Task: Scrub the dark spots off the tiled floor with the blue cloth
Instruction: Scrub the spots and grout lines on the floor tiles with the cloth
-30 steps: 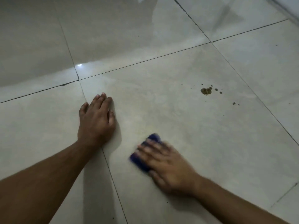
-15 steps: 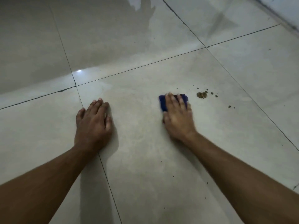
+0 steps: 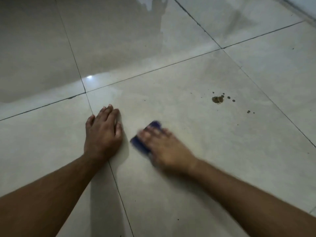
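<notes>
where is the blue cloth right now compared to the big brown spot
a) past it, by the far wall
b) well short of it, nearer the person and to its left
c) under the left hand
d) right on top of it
b: the blue cloth lies under the right hand's fingers, apart from the big brown spot, which sits uncovered farther away and to the right.

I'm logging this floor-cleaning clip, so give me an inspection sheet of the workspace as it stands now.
Surface: pale glossy tiled floor with dark grout lines.
Job's things: blue cloth flat on the tile; dark spots up and right of it, apart from the cloth.
Clutter: a few tiny specks on the tiles.
Hands: left hand rests flat on the floor; right hand, motion-blurred, presses on the cloth.
Cables: nothing seen.
Surroundings: a light's reflection on the tile; a pale edge at the top right corner.
</notes>
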